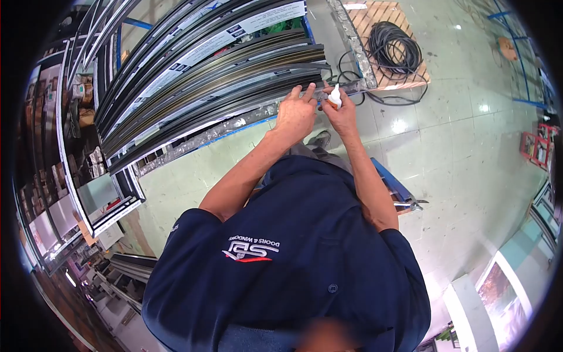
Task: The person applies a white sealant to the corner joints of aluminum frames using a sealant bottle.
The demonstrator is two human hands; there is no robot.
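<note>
My right hand (341, 117) is closed around a small white squeeze bottle (335, 96) with a narrow nozzle pointing up and an orange-brown patch low on its side. Beside it, my left hand (296, 112) lies with fingers stretched out over the end of a dark strip (275, 94) at the near edge of the rack. Both hands are close together at the rack's right corner. Whether the left thumb presses anything from below is hidden. Long black and bronze-coloured profiles (234, 67) lie side by side just beyond the left hand.
A coil of black cable (394, 48) lies on a slatted wooden pallet (384, 12), with a loose end trailing over the tiled floor. Pliers (417, 204) stick out beside my right elbow. A red crate (536, 149) stands far right. Framed panels (70, 146) lean at the left.
</note>
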